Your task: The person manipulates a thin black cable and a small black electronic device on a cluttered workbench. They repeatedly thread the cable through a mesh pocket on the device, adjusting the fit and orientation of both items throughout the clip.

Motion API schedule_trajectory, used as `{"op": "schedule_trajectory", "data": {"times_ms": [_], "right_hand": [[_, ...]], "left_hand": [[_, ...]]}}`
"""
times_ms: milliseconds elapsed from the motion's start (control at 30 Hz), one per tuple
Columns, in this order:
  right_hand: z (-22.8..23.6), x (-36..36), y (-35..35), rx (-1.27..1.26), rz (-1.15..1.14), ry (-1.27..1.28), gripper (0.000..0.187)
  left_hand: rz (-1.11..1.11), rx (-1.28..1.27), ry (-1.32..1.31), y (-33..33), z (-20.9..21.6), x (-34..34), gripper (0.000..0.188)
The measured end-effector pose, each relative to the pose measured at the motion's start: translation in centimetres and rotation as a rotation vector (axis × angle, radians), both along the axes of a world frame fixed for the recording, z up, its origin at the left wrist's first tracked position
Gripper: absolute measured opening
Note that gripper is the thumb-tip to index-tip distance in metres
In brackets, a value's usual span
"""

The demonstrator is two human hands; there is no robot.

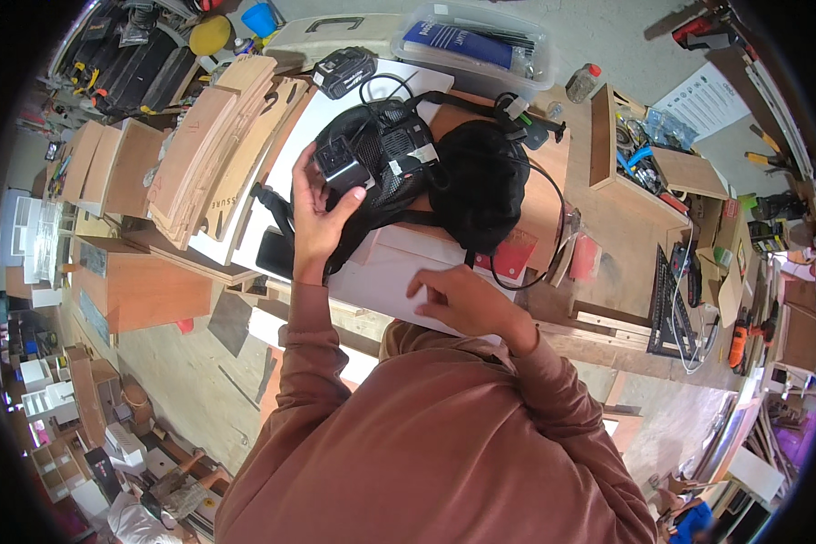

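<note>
My left hand (322, 218) is closed round a small black box-shaped device (342, 165), thumb on its near side and fingers along its left. The device rests against black mesh headgear (385, 177) with straps and a second black module (406, 145) on top. Just right of that lies a soft black fabric piece (480, 186), with a black cable looping round it. My right hand (470, 297) hovers near the table's front edge, fingers loosely bent and apart, with nothing visible in them. Below the headgear is a white board (381, 281).
A black battery pack (344, 71) sits behind the headgear. Stacked wooden panels (213, 145) stand at left. A clear plastic bin (476, 45) is at the back, with a wooden tray (639, 159) of cables and tools to the right. A black keyboard (669, 299) lies farther right.
</note>
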State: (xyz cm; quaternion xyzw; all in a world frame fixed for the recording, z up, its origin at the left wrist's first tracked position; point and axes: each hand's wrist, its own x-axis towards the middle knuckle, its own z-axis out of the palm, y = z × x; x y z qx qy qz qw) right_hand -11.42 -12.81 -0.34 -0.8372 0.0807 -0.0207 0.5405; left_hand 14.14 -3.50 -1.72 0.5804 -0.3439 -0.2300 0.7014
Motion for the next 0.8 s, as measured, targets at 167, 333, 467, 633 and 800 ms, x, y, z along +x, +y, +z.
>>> {"op": "schedule_trajectory", "data": {"times_ms": [167,333,467,633,800], "right_hand": [[1.5,-5.4,-0.2,0.064,0.009,0.157,0.021],[0.8,-10.3,-0.2,0.053,-0.185,0.203,0.020],[0.0,-11.9,0.3,0.040,-0.256,0.175,0.019],[-0.6,-11.8,1.5,0.047,-0.294,0.154,0.017],[-2.0,-11.3,2.0,0.113,-0.312,0.060,0.017]], "left_hand": [[-0.081,0.185,-0.030,0.3,0.5,1.8,0.075],[-0.044,0.278,-0.104,0.1,1.3,1.8,0.047],[0.038,0.383,-0.179,-0.2,2.5,1.8,0.039],[0.063,0.307,0.011,-0.3,2.7,2.9,0.039],[-0.030,0.351,0.010,-0.5,4.7,2.9,0.042]]}}
